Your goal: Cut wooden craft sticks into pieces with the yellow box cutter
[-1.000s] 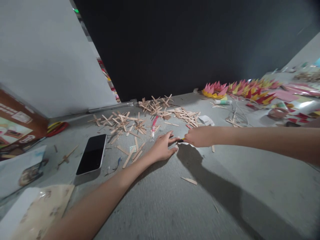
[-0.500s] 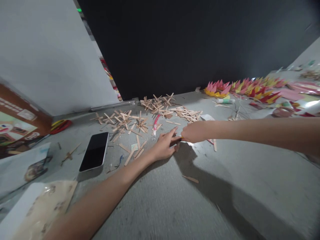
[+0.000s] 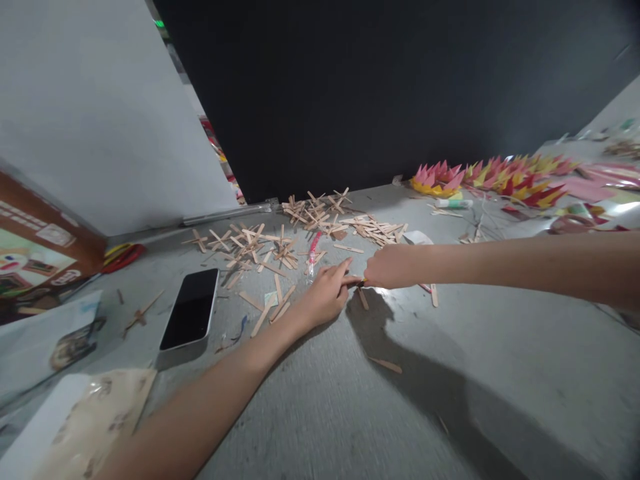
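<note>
My left hand (image 3: 329, 292) rests low over the grey surface (image 3: 310, 400), its index finger stretched toward my right hand (image 3: 387, 268). My right hand is closed around a small dark and yellow tool (image 3: 362, 283), mostly hidden in the fist. Under the tool and my left fingertips lies a wooden stick (image 3: 363, 300), its lower end showing. Just behind my left hand is a red item in clear plastic (image 3: 313, 250). Loose flat sticks (image 3: 377, 230) and crossed sticks (image 3: 247, 241) spread beyond both hands.
A phone (image 3: 191, 310) lies at the left, near a brown box (image 3: 45, 240) and a plastic packet (image 3: 107, 407). Pink and yellow paper shapes (image 3: 437, 179) stand at the back right, by a glue stick (image 3: 454, 203). A black panel (image 3: 375, 93) rises behind.
The wooden stick's lower end now shows below my fingertips, pointing toward me. My left fingers have drawn slightly together, and the view has shifted a little.
</note>
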{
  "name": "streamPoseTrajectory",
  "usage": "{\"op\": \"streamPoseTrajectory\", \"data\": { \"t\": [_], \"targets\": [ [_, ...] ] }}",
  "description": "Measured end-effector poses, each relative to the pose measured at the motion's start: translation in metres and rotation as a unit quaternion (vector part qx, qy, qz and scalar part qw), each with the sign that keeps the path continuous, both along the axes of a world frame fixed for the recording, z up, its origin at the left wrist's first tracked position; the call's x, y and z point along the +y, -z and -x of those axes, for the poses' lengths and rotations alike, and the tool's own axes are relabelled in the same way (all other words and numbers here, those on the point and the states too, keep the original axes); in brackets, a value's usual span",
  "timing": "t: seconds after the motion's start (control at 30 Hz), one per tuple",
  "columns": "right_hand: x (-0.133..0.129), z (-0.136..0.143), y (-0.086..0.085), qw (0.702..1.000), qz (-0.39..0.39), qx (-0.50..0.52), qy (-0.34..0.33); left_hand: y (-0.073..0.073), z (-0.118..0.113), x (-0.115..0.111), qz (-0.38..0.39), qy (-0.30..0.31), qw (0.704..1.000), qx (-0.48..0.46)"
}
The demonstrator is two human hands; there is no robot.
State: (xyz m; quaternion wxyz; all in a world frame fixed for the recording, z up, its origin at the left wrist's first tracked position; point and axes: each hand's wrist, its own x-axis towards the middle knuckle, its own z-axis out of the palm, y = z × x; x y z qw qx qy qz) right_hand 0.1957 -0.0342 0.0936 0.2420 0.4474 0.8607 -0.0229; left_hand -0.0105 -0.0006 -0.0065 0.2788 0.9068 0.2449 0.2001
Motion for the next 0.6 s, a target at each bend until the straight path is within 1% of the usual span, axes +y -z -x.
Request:
{"op": "streamPoseTrajectory", "data": {
  "t": [0.2, 0.37, 0.5, 0.6],
  "targets": [
    [-0.001, 0.017, -0.015, 0.996, -0.004, -0.072, -0.051, 0.002, 0.000, 0.000, -0.002, -0.032, 0.999, -0.035],
    [0.000, 0.027, -0.017, 0.993, -0.008, -0.098, -0.063, 0.001, 0.001, -0.001, 0.008, -0.066, 0.996, -0.055],
    [0.001, 0.032, -0.019, 0.991, -0.001, -0.112, -0.068, 0.003, 0.000, -0.001, 0.039, -0.079, 0.993, -0.076],
    [0.001, 0.034, -0.021, 0.991, 0.009, -0.115, -0.072, 0.003, 0.000, 0.001, 0.088, -0.088, 0.989, -0.084]
  ]
}}
